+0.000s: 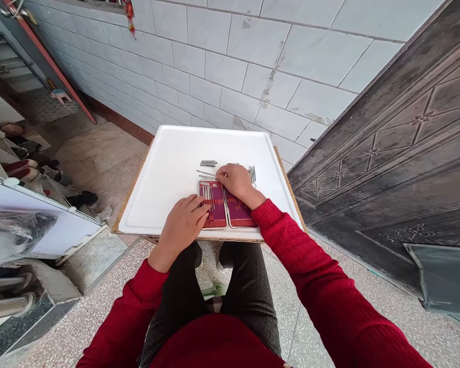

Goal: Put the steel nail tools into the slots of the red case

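The white, raised-rim rectangular bench (168, 163) carries an open, metal-edged purple-and-red case (219, 213), slim silvery metal tools (206, 177), a small silvery metal piece (208, 163) and, at right, a silvery metal cluster (252, 174).

Place: likely a home entrance
Shoes (21, 167): left of the tabletop (176, 168)
Door (387, 163): ornate, right of the tabletop
Wall (209, 76): tiled, beyond it

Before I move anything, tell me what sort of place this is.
Likely a home's entryway or yard, judging by the tiled wall, the dark patterned door and the shoes at left.
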A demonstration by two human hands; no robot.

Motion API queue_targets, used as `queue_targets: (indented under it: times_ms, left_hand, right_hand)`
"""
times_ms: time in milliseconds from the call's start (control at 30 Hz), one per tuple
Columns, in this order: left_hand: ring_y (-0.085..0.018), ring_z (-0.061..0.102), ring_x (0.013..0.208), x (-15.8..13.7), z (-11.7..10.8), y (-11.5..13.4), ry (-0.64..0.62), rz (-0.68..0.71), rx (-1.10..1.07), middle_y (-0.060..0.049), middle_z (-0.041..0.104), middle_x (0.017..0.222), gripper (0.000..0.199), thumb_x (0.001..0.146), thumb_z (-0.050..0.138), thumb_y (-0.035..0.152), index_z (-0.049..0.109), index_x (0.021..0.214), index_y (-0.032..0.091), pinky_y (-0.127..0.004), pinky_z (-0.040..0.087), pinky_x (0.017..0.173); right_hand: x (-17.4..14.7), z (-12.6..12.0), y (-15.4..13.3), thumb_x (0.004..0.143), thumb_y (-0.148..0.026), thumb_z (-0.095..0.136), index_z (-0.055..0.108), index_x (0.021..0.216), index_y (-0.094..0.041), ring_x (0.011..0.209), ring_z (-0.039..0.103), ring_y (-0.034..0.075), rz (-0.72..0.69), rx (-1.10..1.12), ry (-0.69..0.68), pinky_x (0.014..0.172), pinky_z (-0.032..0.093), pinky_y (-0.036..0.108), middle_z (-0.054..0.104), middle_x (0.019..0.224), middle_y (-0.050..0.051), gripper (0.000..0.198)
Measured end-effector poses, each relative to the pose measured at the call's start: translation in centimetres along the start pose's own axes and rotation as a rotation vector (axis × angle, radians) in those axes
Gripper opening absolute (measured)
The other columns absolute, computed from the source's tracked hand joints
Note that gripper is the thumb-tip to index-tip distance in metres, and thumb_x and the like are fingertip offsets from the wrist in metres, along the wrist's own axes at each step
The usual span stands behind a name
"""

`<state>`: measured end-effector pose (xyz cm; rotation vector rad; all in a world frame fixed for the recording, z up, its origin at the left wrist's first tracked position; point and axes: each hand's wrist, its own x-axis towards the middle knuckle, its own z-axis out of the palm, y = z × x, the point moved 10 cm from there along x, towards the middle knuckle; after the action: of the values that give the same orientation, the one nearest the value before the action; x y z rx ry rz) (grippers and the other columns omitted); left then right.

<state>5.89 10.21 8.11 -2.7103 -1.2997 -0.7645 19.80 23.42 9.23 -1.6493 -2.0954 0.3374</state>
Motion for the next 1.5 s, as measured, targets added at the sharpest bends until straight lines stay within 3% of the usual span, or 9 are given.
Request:
queue_targets:
  times_ms: [200,467,733,1167,1500]
  left_hand:
    - [-0.031,0.062,0.130,0.0,-0.1,0.1,0.025,0.013,0.006,-0.012,0.071,0.134,0.031,0.106,0.047,0.022,0.072,0.124,0.020,-0.051,0.054,0.107]
    - [-0.031,0.062,0.130,-0.1,-0.1,0.0,0.007,-0.003,-0.002,-0.011,0.070,0.135,0.030,0.106,0.049,0.023,0.073,0.123,0.020,-0.051,0.052,0.109]
    - [-0.031,0.063,0.128,0.0,-0.3,0.2,0.014,0.001,0.022,-0.011,0.071,0.135,0.028,0.107,0.050,0.023,0.072,0.122,0.019,-0.050,0.053,0.108]
    - [-0.030,0.063,0.129,0.0,-0.3,0.1,0.008,-0.012,-0.009,-0.010,0.071,0.135,0.031,0.107,0.047,0.024,0.073,0.124,0.021,-0.051,0.053,0.109]
    - [-0.031,0.062,0.130,0.0,-0.1,0.0,0.000,-0.021,-0.015,-0.011,0.071,0.134,0.031,0.106,0.048,0.023,0.073,0.124,0.021,-0.052,0.052,0.108]
  right_hand:
    - [1.5,0.7,-2.6,0.095,-0.019,0.058,0.082,0.096,-0.020,0.099,0.069,0.024,-0.085,-0.266,-0.179,0.076,0.045,0.030,0.079,0.111,0.009,0.023]
    - [3.8,2.4,-3.5,0.092,-0.025,0.069,0.081,0.099,-0.020,0.098,0.071,0.027,-0.118,-0.449,-0.357,0.075,0.046,0.031,0.080,0.105,0.010,0.015]
    - [3.3,2.5,-3.2,0.096,-0.017,0.059,0.080,0.098,-0.018,0.095,0.072,0.025,-0.133,-0.448,-0.313,0.072,0.043,0.030,0.080,0.104,0.010,0.022]
    - [3.8,2.9,-2.3,0.091,-0.017,0.066,0.081,0.092,-0.020,0.090,0.072,0.023,-0.104,-0.376,-0.320,0.072,0.046,0.028,0.081,0.100,0.008,0.015]
    - [3.7,2.5,-3.0,0.095,-0.018,0.061,0.081,0.097,-0.018,0.095,0.073,0.026,-0.117,-0.432,-0.322,0.074,0.046,0.029,0.081,0.104,0.010,0.021]
